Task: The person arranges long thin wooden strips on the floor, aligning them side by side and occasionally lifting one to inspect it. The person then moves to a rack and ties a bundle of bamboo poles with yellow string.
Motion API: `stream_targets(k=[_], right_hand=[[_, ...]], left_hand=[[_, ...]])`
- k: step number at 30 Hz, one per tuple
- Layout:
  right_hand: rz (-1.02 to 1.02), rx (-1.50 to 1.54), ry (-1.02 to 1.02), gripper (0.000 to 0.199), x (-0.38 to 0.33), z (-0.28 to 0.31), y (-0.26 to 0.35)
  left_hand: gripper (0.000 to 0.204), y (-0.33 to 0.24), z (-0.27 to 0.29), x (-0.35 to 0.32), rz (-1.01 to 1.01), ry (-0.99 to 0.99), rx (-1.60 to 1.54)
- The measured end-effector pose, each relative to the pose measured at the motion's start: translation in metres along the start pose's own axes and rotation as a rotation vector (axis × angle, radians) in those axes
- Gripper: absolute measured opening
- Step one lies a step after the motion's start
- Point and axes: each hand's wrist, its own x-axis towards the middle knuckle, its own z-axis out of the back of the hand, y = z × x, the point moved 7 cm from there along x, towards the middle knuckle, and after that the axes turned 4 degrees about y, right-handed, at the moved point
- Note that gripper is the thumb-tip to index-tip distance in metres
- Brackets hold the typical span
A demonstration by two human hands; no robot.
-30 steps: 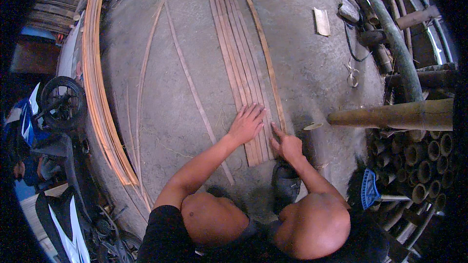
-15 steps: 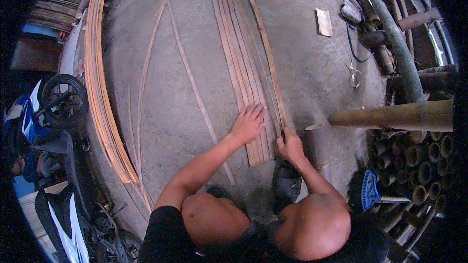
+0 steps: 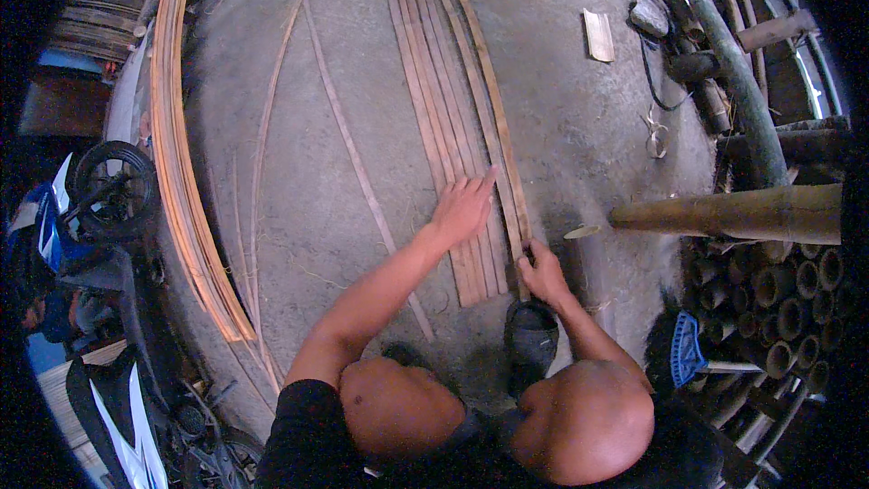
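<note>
Several long, flat bamboo strips (image 3: 433, 113) lie side by side on the concrete floor in front of me. Across their near part rests my left hand (image 3: 465, 209), open, its index finger stretched toward the strips on the right. Two more bamboo strips (image 3: 506, 147) run just right of the row, close together, with a narrow gap beside the row. My right hand (image 3: 542, 272) is closed on the near end of this pair; the fingers partly hide how it grips them. A dark sandal (image 3: 531, 344) is right below the strip ends.
Single thin strips (image 3: 339, 127) cross the floor on the left, beside a long bundle of orange-brown strips (image 3: 172, 145). A motorbike (image 3: 113, 190) stands far left. At right are a thick bamboo pole (image 3: 724, 215), stacked bamboo tubes (image 3: 778, 308) and a blue broom (image 3: 687, 350).
My left index finger has stretched out to the right. The inner strip of the right-hand pair, thin and edge-on before, now shows its flat face. My right hand stays near the strip ends.
</note>
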Motion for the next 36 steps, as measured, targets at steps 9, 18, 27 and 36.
stream_targets(k=[9, 18, 27, 36], right_hand=[[0.027, -0.011, 0.022, 0.035, -0.002, -0.001, 0.004], [0.000, -0.003, 0.086, 0.035, 0.000, 0.001, 0.010], [0.054, -0.036, 0.026, 0.033, 0.000, 0.000, 0.002], [0.131, 0.026, 0.039, 0.029, 0.000, -0.001, 0.008]], left_hand=[[0.070, 0.014, -0.004, 0.037, 0.115, 0.105, -0.047], [0.072, 0.020, -0.004, 0.048, 0.180, 0.122, -0.133], [0.067, 0.012, 0.000, 0.042, 0.125, 0.080, -0.106], [0.052, 0.043, 0.000, 0.032, 0.150, -0.163, -0.354]])
